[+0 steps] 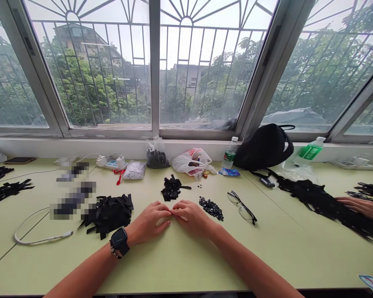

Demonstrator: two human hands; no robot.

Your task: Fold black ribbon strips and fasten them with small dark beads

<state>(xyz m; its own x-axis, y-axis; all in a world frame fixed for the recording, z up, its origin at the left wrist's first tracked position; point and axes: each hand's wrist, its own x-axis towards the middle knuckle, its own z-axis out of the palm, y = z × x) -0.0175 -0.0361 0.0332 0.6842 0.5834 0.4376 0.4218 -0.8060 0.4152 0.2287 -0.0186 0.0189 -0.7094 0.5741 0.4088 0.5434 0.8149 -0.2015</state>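
Note:
My left hand (147,221), with a dark watch on its wrist, and my right hand (192,219) meet fingertip to fingertip low over the table. Both are closed in a pinch; whatever lies between the fingers is hidden or too small to make out. Just beyond them is a small pile of black fabric strips (171,188). A larger heap of black strips (108,213) lies left of my left hand. To the right of my right hand, small shiny black round pieces (211,208) are gathered in a cluster.
Eyeglasses (242,207) rest to the right. Along the window stand a clear bag of black pieces (157,157), a white plastic bag (192,161), a bottle (230,153) and a black bag (264,147). A white cable (43,239) curls at left. Another person's hand (362,207) touches black strips at far right.

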